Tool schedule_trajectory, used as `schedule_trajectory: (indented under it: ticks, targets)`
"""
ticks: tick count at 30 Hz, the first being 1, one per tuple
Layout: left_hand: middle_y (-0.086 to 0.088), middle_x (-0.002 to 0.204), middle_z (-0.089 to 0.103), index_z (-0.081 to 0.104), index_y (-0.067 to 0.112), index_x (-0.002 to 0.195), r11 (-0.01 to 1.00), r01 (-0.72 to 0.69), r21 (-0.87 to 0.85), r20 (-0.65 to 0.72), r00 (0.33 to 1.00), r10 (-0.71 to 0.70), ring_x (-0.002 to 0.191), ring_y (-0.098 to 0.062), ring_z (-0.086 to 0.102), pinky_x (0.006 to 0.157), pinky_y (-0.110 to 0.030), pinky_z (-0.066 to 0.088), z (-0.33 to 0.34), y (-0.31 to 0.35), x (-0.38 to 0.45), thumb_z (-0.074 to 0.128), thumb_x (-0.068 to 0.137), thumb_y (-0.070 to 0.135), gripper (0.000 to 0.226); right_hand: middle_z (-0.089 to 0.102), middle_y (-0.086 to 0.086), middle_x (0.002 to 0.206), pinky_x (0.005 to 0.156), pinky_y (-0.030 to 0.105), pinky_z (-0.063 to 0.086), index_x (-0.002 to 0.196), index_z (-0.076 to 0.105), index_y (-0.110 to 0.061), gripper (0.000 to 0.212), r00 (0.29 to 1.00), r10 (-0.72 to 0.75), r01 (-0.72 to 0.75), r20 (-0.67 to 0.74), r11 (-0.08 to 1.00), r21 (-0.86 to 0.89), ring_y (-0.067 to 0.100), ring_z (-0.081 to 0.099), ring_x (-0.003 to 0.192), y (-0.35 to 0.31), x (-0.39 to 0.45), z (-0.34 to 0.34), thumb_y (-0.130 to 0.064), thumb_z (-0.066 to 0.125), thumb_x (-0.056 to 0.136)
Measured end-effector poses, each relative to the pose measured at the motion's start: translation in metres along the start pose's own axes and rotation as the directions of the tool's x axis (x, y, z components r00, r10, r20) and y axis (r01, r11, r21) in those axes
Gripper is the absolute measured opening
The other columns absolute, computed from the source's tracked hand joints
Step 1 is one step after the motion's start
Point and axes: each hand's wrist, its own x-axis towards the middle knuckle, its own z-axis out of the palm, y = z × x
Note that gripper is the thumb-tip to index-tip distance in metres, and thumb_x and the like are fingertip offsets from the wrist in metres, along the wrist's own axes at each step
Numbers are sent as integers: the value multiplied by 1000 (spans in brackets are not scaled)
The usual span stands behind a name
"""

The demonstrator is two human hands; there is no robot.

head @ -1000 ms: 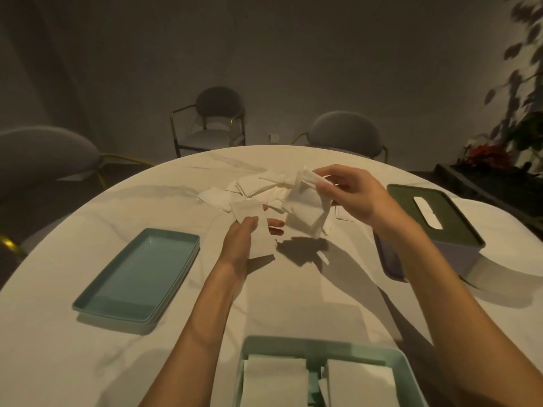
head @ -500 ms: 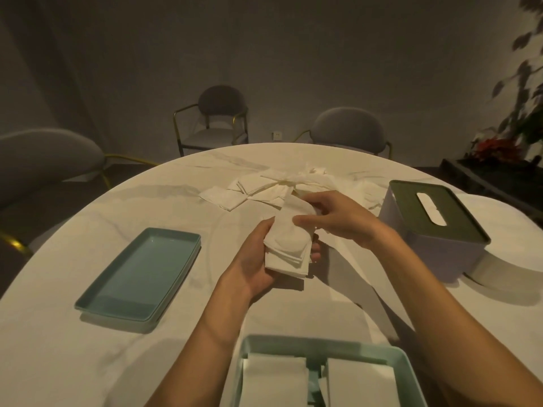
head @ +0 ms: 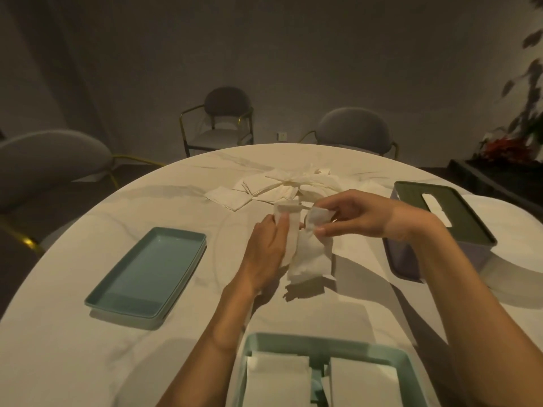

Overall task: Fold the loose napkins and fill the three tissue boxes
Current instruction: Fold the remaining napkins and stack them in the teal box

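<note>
Head view, your left hand (head: 266, 248) holds one napkin (head: 289, 230), your right hand (head: 357, 214) pinches a folded stack (head: 311, 257), above the table (head: 73, 348).

My round white marble table (head: 88, 333) carries a teal tray (head: 147, 274) left, loose napkin pile (head: 273, 188) at the far middle, lidded tissue box (head: 440, 230) right, open teal box (head: 323, 348) nearest me.

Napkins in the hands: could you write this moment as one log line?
step: folding | left hand: holds napkin | right hand: pinches napkin stack | open box: two folded stacks | lidded box: closed
</note>
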Motion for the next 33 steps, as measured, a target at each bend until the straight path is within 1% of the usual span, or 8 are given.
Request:
schedule_trajectory:
  ticks: [2, 5, 8, 12, 15, 22, 28, 33]
  targets:
    - [-8, 131, 63, 59, 14, 137, 921, 237, -310, 47, 971, -234, 120, -19, 59, 80, -33, 54, 0, 2, 3, 40, 109, 46, 46, 66, -25, 108, 80, 7, 49, 106, 68, -38, 21, 1000, -19, 19, -8, 1000, 4, -3, 61, 104, -2, 0, 0, -25, 70, 91]
    - [-10, 138, 62, 58, 21, 142, 745, 456, -487, 205, 889, -410, 125, -32, 62, 93, -51, 57, -2, 3, 5, 59, 95, 49, 54, 70, -17, 110, 89, 18, 54, 111, 71, -34, 27, 998, -46, 48, -44, 998, 47, 8, 64, 106, -4, 5, 4, -37, 71, 83]
    - [-24, 125, 67, 64, 12, 136, 672, 494, -552, 390, 865, -316, 112, -41, 66, 108, -63, 46, 0, 8, -1, 63, 91, 47, 57, 71, -17, 108, 88, 19, 57, 112, 71, -34, 34, 991, -26, 33, -132, 998, 51, 8, 65, 103, -2, 16, 10, -43, 73, 79]
    - [-22, 102, 67, 72, 8, 125, 528, 536, -659, 514, 833, -203, 92, -37, 69, 85, -52, 58, 8, 12, -7, 45, 101, 62, 65, 68, -18, 107, 81, 18, 58, 107, 71, -27, 27, 938, 1, -31, -347, 996, -81, 5, 65, 95, 14, 31, 18, -37, 80, 83]
    - [-22, 110, 67, 70, 11, 130, 551, 532, -644, 538, 826, -169, 96, -39, 65, 84, -47, 55, 6, 10, -7, 46, 95, 76, 77, 69, -15, 105, 72, 12, 56, 105, 73, -26, 23, 899, -36, -32, -435, 989, -147, 4, 66, 93, 23, 38, 21, -35, 79, 85]
    - [-17, 105, 64, 68, 7, 125, 415, 626, -661, 597, 773, -214, 86, -29, 61, 75, -38, 44, 1, 6, -2, 47, 97, 71, 73, 72, -17, 96, 76, 14, 58, 100, 75, -29, 13, 800, -154, 76, -580, 985, -156, -1, 67, 91, 21, 38, 19, -32, 76, 88]
    - [-18, 110, 72, 66, 5, 125, 405, 617, -675, 555, 786, -272, 91, -35, 71, 85, -45, 51, -6, 5, 3, 41, 103, 63, 68, 77, -5, 97, 77, 22, 58, 105, 78, -18, 27, 961, -13, 71, -275, 977, 201, 14, 71, 91, -7, 17, 4, -31, 75, 81]
    - [-23, 113, 66, 64, 5, 135, 497, 598, -629, 581, 786, -212, 97, -40, 67, 91, -55, 53, -8, 2, 2, 51, 90, 79, 87, 77, -11, 99, 83, 21, 59, 106, 80, -21, 26, 953, 30, -63, -301, 993, -100, 9, 72, 91, 10, 38, 29, -32, 82, 82]
